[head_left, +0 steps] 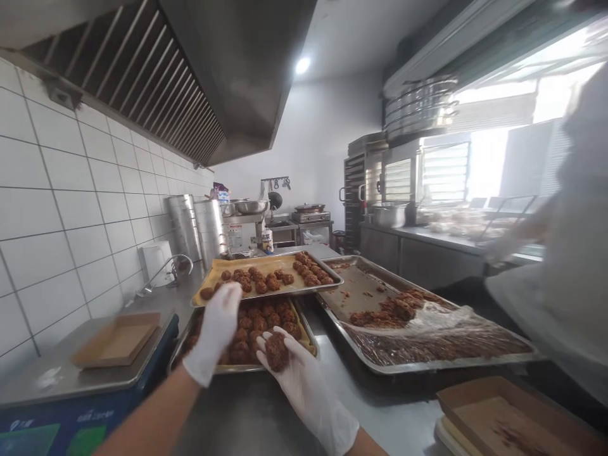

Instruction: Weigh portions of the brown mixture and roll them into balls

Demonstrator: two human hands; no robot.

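Both my hands wear white gloves. My right hand (304, 380) cups a brown meatball (277, 350) in its palm, just over the near edge of a metal tray (311, 345) packed with several meatballs. My left hand (216, 332) hovers above that same tray with fingers together and nothing seen in it. Stacked partly on top is a second tray (280, 291) lined with yellow paper and holding several more meatballs. To the right lies a large tray (427, 366) of raw brown meat mix (394, 310) under crumpled plastic film.
A blue scale (71, 392) with a cardboard sheet (116, 339) on its platter stands at the left. Cardboard trays (503, 415) sit at the bottom right. A person in white (560, 272) works at the right counter. Steel pots (199, 228) and a faucet (164, 269) line the tiled wall.
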